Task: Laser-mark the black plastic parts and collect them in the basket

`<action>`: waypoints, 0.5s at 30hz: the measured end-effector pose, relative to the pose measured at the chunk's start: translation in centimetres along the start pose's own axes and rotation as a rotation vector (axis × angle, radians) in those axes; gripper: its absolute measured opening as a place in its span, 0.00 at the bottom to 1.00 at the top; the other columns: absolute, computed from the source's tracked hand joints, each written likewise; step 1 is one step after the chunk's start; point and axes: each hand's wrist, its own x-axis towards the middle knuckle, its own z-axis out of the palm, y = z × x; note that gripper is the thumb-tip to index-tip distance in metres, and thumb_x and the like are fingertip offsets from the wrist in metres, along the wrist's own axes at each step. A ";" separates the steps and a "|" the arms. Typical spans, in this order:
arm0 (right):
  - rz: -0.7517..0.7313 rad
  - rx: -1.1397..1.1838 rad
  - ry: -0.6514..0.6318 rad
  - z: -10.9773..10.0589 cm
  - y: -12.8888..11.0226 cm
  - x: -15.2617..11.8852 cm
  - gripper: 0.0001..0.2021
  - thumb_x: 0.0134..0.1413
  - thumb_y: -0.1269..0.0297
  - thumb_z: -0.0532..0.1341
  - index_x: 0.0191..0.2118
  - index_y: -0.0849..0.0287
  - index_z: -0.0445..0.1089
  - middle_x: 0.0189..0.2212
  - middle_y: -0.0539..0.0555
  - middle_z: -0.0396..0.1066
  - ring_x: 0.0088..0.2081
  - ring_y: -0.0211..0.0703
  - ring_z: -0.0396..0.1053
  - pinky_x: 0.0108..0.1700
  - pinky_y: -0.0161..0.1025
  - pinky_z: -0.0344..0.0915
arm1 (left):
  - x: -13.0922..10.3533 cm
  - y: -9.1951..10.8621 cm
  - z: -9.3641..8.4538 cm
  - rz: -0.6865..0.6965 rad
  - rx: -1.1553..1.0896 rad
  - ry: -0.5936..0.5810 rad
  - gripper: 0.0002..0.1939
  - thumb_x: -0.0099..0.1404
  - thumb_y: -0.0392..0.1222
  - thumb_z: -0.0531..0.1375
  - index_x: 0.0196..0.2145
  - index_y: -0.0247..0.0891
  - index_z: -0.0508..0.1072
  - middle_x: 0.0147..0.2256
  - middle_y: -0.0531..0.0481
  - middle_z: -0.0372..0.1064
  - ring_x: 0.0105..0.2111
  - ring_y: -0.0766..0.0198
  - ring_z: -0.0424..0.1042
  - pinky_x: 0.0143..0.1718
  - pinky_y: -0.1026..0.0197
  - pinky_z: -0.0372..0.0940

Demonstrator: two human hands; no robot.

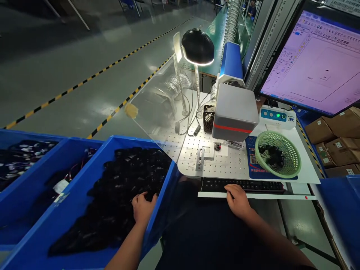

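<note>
My left hand point(143, 208) reaches into a blue bin point(161, 195), its curled fingers and thumb down among a heap of small black parts point(120, 195). Whatever sits between the fingertips is black and cannot be told from the heap. At the front edge of the black keyboard point(253, 186), my right hand point(237, 200) rests with its fingers loosely curled in, and nothing shows in them. The keyboard lies on a white pull-out tray point(213, 194) below a perforated metal worktable point(225, 165). On it, a small black round part point(217, 146) sits beside a metal fixture point(207, 152) under a grey machine head point(236, 108).
A green basket point(295, 159) with black parts stands right on a blue mat point(255, 173). Behind are a control box point(277, 116) and a monitor point(312, 67). A black lamp point(197, 47) and a clear panel point(157, 108) stand left. Another blue bin point(36, 198) lies far left.
</note>
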 end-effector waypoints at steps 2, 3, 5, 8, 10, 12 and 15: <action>0.013 0.002 -0.002 0.0 -0.1 0.3 0.14 0.60 0.75 0.54 0.45 0.57 0.74 0.41 0.56 0.78 0.44 0.48 0.74 0.48 0.47 0.71 | 0.2 -0.2 0.0 -0.017 -0.012 -0.002 0.30 0.63 0.57 0.56 0.57 0.34 0.65 0.60 0.32 0.56 0.61 0.42 0.60 0.58 0.42 0.61; 0.018 0.001 -0.001 -0.1 -0.2 0.5 0.14 0.61 0.74 0.54 0.45 0.57 0.74 0.41 0.56 0.78 0.43 0.47 0.75 0.48 0.47 0.71 | 0.2 -0.3 0.0 -0.020 -0.019 0.000 0.31 0.63 0.58 0.56 0.57 0.34 0.65 0.60 0.32 0.56 0.61 0.42 0.60 0.58 0.43 0.61; 0.026 -0.001 0.007 -0.2 -0.6 0.9 0.13 0.61 0.73 0.55 0.45 0.57 0.74 0.40 0.56 0.78 0.43 0.47 0.75 0.48 0.47 0.71 | 0.3 -0.4 0.0 -0.008 -0.032 0.013 0.31 0.63 0.57 0.56 0.57 0.33 0.65 0.58 0.31 0.58 0.62 0.43 0.59 0.59 0.43 0.61; 0.042 -0.004 0.019 -0.2 -1.0 1.2 0.12 0.62 0.72 0.55 0.45 0.58 0.74 0.40 0.57 0.78 0.43 0.47 0.75 0.47 0.47 0.70 | 0.4 -0.7 0.0 0.004 -0.049 0.036 0.31 0.64 0.58 0.55 0.56 0.32 0.65 0.58 0.30 0.59 0.62 0.43 0.58 0.60 0.43 0.60; 0.048 -0.002 0.018 -0.1 -1.1 1.3 0.12 0.63 0.71 0.55 0.45 0.57 0.74 0.40 0.56 0.78 0.42 0.47 0.75 0.48 0.46 0.70 | 0.5 -0.8 0.0 0.001 -0.063 0.031 0.32 0.64 0.59 0.55 0.56 0.32 0.65 0.58 0.30 0.59 0.62 0.42 0.59 0.59 0.42 0.60; 0.053 -0.001 0.012 0.2 -1.0 1.1 0.12 0.63 0.71 0.55 0.45 0.57 0.74 0.39 0.56 0.78 0.42 0.47 0.75 0.48 0.46 0.70 | 0.6 -0.9 -0.1 0.001 -0.073 0.016 0.32 0.63 0.60 0.55 0.56 0.32 0.64 0.58 0.30 0.58 0.62 0.42 0.58 0.59 0.42 0.60; 0.071 -0.010 0.009 0.5 -0.6 0.7 0.11 0.62 0.71 0.56 0.44 0.56 0.75 0.39 0.55 0.78 0.42 0.47 0.75 0.47 0.45 0.70 | 0.7 -0.9 -0.1 -0.009 -0.080 -0.006 0.34 0.62 0.61 0.56 0.57 0.33 0.64 0.58 0.30 0.57 0.60 0.42 0.60 0.58 0.41 0.60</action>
